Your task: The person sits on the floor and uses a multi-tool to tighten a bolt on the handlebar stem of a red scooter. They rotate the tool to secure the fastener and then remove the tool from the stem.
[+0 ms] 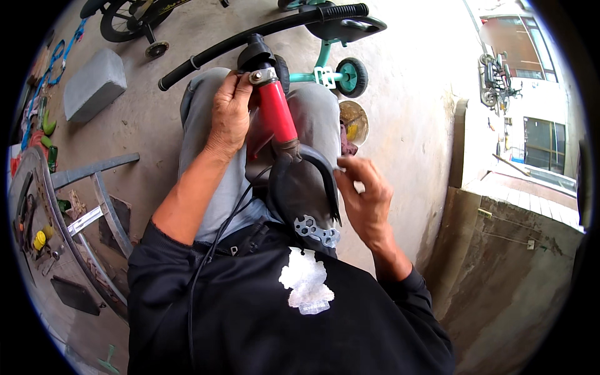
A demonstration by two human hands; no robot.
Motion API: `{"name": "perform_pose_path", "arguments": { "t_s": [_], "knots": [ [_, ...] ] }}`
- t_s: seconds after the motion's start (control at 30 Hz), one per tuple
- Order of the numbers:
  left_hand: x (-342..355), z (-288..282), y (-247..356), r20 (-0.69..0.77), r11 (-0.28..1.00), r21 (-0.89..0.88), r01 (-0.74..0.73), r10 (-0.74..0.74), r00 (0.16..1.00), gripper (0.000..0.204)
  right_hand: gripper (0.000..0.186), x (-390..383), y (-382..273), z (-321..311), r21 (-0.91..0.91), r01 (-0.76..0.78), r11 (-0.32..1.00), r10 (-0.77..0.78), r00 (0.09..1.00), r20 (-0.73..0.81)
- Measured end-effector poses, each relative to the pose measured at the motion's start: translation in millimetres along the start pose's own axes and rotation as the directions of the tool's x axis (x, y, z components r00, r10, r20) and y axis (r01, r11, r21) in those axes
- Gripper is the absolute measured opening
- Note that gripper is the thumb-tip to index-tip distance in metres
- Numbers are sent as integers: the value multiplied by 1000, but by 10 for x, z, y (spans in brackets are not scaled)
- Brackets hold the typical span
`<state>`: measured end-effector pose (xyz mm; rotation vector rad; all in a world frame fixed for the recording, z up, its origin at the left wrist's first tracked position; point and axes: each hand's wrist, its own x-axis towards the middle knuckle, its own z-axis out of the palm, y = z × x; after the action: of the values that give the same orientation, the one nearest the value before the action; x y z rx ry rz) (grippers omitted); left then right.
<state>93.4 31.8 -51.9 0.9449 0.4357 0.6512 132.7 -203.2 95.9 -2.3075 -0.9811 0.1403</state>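
Note:
Across my lap lies the front end of a small bicycle, with a red tube (277, 112), a black curved handlebar (250, 39) and a black fork (322, 167). A silver clamp (262, 76) with a bolt sits at the tube's upper end. My left hand (230, 115) is closed there, thumb and fingers gripping beside the clamp. My right hand (369, 197) hovers right of the fork, thumb and forefinger pinched; a small pale thing may be between them, too small to name. Near my waist rests a flat silver multi-hole wrench (317, 231).
A teal child's tricycle (322, 62) stands just ahead, a black bicycle (128, 22) at far left. A grey block (95, 84) lies on the floor. To my left is a round table (47, 187) with tools. A round tin (354, 122) sits by my right knee.

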Motion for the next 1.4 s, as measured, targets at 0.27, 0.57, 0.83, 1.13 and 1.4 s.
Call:
{"name": "perform_pose_path", "arguments": {
  "t_s": [0.27, 0.57, 0.83, 1.13, 1.4],
  "knots": [
    [-25, 63, 140, -88, 997, 71, -44, 51, 995, 21, 15, 1143, -423, 690, 105, 182, 978, -175, 982, -68],
    [-14, 46, 181, -37, 998, -57, 32, -35, 999, 15, 24, 1331, -566, 945, -201, 268, 942, -285, 956, -63],
    [-14, 35, 174, -30, 998, -68, 6, -8, 1000, 13, 22, 1356, -606, 972, -206, 255, 945, -267, 963, -31],
    [-23, 54, 208, 17, 994, -106, 16, -15, 1000, 15, 19, 1368, -554, 977, -195, 309, 931, -314, 949, 6],
    [-26, 85, 196, 7, 993, -120, 19, -19, 1000, 16, 21, 1360, -592, 855, -227, 282, 932, -272, 959, 76]
  ]
}}
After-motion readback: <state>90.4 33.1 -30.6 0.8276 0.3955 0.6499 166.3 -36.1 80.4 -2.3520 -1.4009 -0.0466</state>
